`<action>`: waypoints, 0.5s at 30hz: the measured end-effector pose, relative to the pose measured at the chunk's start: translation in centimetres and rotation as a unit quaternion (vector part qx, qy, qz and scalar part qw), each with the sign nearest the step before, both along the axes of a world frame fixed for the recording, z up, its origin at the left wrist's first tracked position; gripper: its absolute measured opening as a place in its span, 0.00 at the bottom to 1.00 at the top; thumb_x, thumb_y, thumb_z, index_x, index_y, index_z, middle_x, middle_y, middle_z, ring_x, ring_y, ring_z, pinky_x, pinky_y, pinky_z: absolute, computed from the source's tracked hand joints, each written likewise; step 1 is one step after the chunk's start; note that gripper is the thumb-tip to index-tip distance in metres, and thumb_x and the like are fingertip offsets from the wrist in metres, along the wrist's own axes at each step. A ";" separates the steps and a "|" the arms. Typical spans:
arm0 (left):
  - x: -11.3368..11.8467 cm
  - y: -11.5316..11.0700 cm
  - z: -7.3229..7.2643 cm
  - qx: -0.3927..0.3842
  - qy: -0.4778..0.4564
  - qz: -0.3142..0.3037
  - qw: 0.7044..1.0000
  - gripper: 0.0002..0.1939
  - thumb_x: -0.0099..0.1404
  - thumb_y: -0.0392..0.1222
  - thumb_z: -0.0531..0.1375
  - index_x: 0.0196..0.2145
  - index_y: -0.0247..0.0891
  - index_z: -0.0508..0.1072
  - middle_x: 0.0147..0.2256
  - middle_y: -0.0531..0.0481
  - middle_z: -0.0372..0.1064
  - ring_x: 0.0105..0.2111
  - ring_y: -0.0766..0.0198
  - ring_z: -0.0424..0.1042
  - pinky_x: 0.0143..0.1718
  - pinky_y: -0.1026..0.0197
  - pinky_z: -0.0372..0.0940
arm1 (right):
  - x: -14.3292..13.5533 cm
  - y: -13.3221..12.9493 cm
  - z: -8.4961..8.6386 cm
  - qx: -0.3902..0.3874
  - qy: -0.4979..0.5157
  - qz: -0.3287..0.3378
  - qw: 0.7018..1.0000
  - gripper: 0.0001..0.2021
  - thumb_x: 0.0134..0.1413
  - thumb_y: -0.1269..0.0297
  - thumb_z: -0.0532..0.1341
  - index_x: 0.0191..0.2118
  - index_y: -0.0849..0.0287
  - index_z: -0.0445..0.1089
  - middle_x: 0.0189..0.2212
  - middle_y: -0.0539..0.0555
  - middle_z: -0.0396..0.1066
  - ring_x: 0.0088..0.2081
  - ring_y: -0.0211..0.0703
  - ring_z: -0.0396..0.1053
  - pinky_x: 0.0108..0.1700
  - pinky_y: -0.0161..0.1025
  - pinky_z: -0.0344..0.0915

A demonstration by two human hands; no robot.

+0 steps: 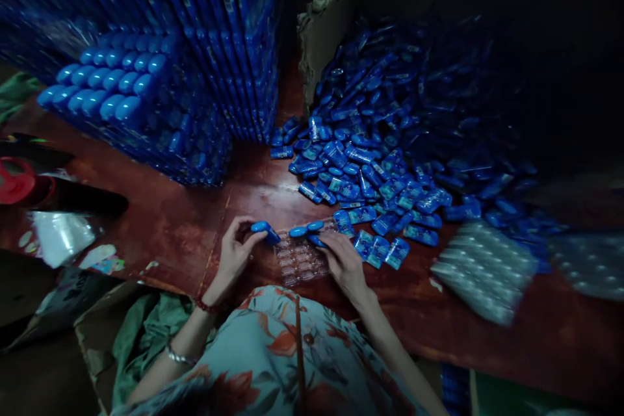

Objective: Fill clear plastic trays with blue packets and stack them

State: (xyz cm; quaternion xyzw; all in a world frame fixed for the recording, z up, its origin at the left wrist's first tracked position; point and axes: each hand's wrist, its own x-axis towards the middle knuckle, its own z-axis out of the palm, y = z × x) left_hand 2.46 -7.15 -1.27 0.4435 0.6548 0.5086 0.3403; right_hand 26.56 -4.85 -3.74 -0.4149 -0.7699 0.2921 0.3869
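A clear plastic tray [299,260] with rows of compartments lies on the table in front of me. Two blue containers [306,229] stand at its far edge. Between the thumb and fingers of my left hand [236,250] is a blue container [266,231], held at the tray's far left corner. My right hand [345,263] is at the tray's right side, its fingers closed on another blue container [316,240], partly hidden by them. Several loose blue containers [377,250] lie just right of my right hand.
A large pile of blue containers [361,156] spills from a cardboard box [324,32]. Filled blue trays [117,78] are stacked at left. Clear trays [487,270] lie at right. A red-lidded bottle [24,185] lies far left.
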 end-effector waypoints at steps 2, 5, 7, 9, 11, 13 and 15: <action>1.7 -1.2 -0.1 0.015 0.000 0.009 1.000 0.11 0.54 0.41 0.65 0.35 0.37 0.69 0.31 0.53 0.69 0.31 0.67 0.69 0.34 0.66 0.65 | 0.2 0.3 0.1 0.014 -0.039 0.030 0.999 0.17 0.57 0.75 0.53 0.50 0.53 0.66 0.42 0.55 0.70 0.45 0.44 0.67 0.47 0.45 0.67; 3.6 -1.7 -0.7 0.064 0.020 -0.040 0.997 0.09 0.58 0.38 0.62 0.39 0.38 0.70 0.35 0.51 0.71 0.36 0.65 0.71 0.40 0.63 0.67 | 0.2 0.5 0.8 0.018 -0.077 0.020 0.997 0.17 0.57 0.74 0.53 0.51 0.55 0.65 0.39 0.56 0.70 0.42 0.44 0.68 0.43 0.43 0.68; 4.0 -1.6 -1.3 0.111 0.067 -0.111 0.985 0.10 0.62 0.35 0.58 0.43 0.39 0.69 0.38 0.48 0.71 0.40 0.63 0.71 0.42 0.60 0.67 | 0.0 0.3 1.3 0.019 -0.096 0.004 0.995 0.15 0.58 0.73 0.54 0.50 0.56 0.65 0.37 0.56 0.69 0.40 0.44 0.68 0.41 0.41 0.68; 3.7 -1.4 -1.9 0.159 0.141 -0.185 0.960 0.15 0.65 0.32 0.53 0.48 0.40 0.68 0.41 0.45 0.70 0.42 0.62 0.70 0.43 0.59 0.67 | -0.1 -0.2 1.6 0.020 -0.116 -0.002 0.993 0.15 0.58 0.73 0.53 0.50 0.56 0.65 0.36 0.56 0.68 0.39 0.43 0.68 0.41 0.40 0.68; 3.0 -1.2 -2.2 0.190 0.215 -0.236 0.929 0.19 0.66 0.29 0.50 0.53 0.41 0.64 0.43 0.42 0.68 0.45 0.61 0.69 0.43 0.57 0.67 | -0.1 -0.7 1.9 0.022 -0.150 0.011 0.988 0.17 0.58 0.75 0.51 0.50 0.56 0.65 0.37 0.56 0.68 0.39 0.43 0.67 0.40 0.39 0.68; 2.3 -1.1 -2.4 0.196 0.268 -0.262 0.906 0.23 0.66 0.28 0.48 0.57 0.42 0.60 0.45 0.41 0.66 0.47 0.60 0.67 0.43 0.56 0.68 | 0.0 -1.1 2.4 0.021 -0.202 0.037 0.978 0.19 0.57 0.77 0.49 0.51 0.56 0.65 0.37 0.56 0.67 0.39 0.43 0.67 0.40 0.38 0.68; 1.9 -0.9 -2.6 0.202 0.288 -0.280 0.893 0.25 0.66 0.28 0.48 0.58 0.43 0.57 0.45 0.40 0.66 0.46 0.61 0.67 0.42 0.57 0.68 | 0.1 -1.3 3.1 0.020 -0.253 0.057 0.966 0.20 0.55 0.79 0.48 0.50 0.56 0.66 0.36 0.56 0.67 0.39 0.43 0.67 0.39 0.39 0.68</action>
